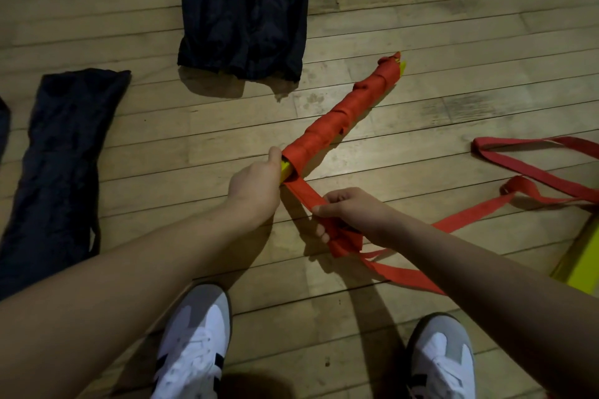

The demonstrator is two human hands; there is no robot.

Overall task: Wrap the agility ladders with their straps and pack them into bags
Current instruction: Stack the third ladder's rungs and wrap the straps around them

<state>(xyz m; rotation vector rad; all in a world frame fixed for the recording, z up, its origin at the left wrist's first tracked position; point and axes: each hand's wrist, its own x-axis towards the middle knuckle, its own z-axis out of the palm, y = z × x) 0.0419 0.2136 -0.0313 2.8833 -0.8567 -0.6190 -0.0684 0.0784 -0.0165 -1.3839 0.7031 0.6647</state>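
Red woven strap (303,194) is being pinched flat between the thumb and curled fingers of the right hand (348,212), with a bunched fold of the same strap hanging below that hand and its loose tail trailing across the floor to the right. The near end of the long bundle of yellow ladder rungs wrapped in red strap (337,116) is being gripped by the left hand (256,185), its fingers closed round the exposed yellow tip. The bundle is being held slanting away to the upper right, its far end low over the pale wooden plank floor (453,42). Further out, two dark navy fabric bags (243,10) are lying flat ahead and another dark navy fabric bag (55,165) at the left. More loose red strap loops (525,155) and a yellow flat rung (580,256) are lying at the right edge.
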